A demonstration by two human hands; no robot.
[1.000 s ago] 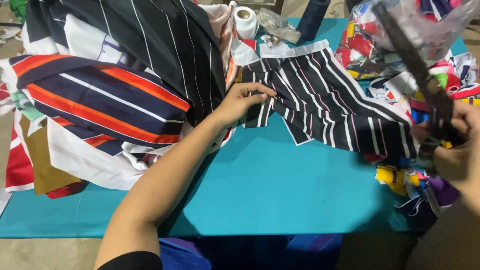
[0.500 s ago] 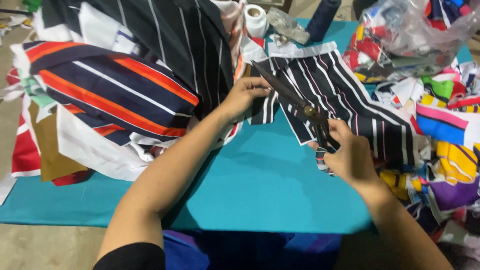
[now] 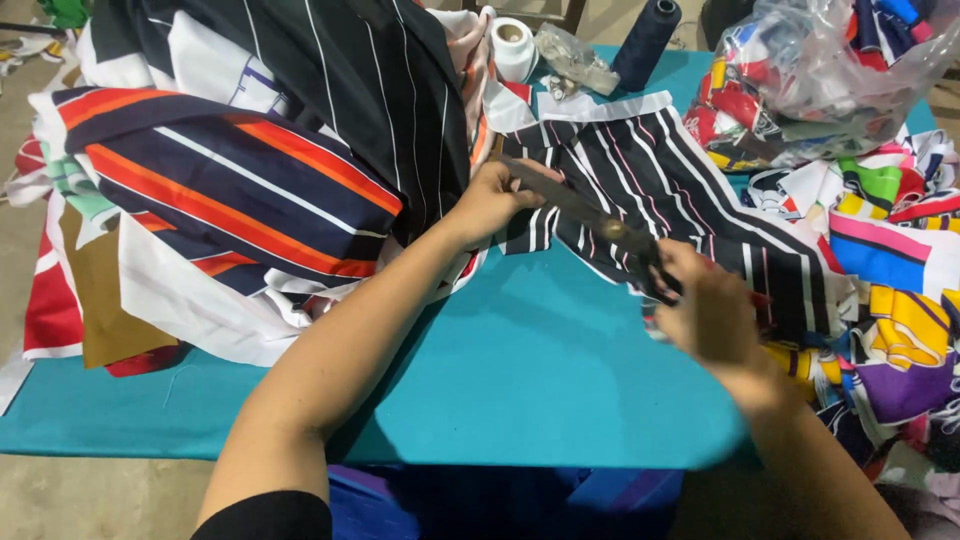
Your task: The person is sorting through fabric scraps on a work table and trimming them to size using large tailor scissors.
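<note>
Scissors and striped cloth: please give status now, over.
Right hand shut on scissors, blades laid across striped cloth. Left hand pinches the cloth edge at the blade tips. Fabric pile crowds the left; table bare in front.

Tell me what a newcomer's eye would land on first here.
First, the pair of hands at the centre: the right hand grips large scissors laid across a black-and-white striped fabric piece, which the left hand pins at its edge. Next, the big heap of striped cloth on the left of the teal table, and the clear bag of bright scraps at top right.
</note>
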